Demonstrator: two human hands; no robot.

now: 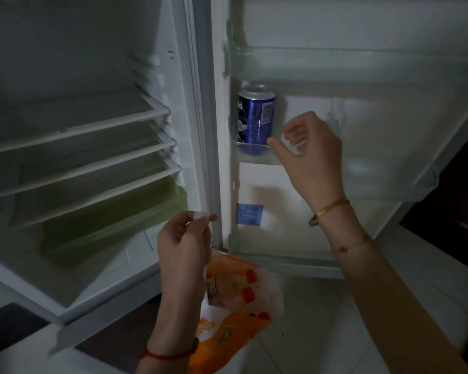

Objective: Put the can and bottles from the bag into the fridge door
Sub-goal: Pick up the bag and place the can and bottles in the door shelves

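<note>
A blue can (255, 118) stands upright at the left end of the middle fridge door shelf (257, 157). My right hand (312, 155) hovers just right of the can, fingers spread, holding nothing. My left hand (185, 252) pinches the white handle of an orange and clear plastic bag (238, 298), which hangs below it over the floor. Red-capped bottles (247, 286) show through the bag; their shapes are blurred.
The fridge body (73, 157) stands open on the left with bare glass shelves and a green drawer (114, 220). The door has an upper shelf (335, 63) and a bottom shelf (281, 261). Pale tiled floor (322, 333) lies below.
</note>
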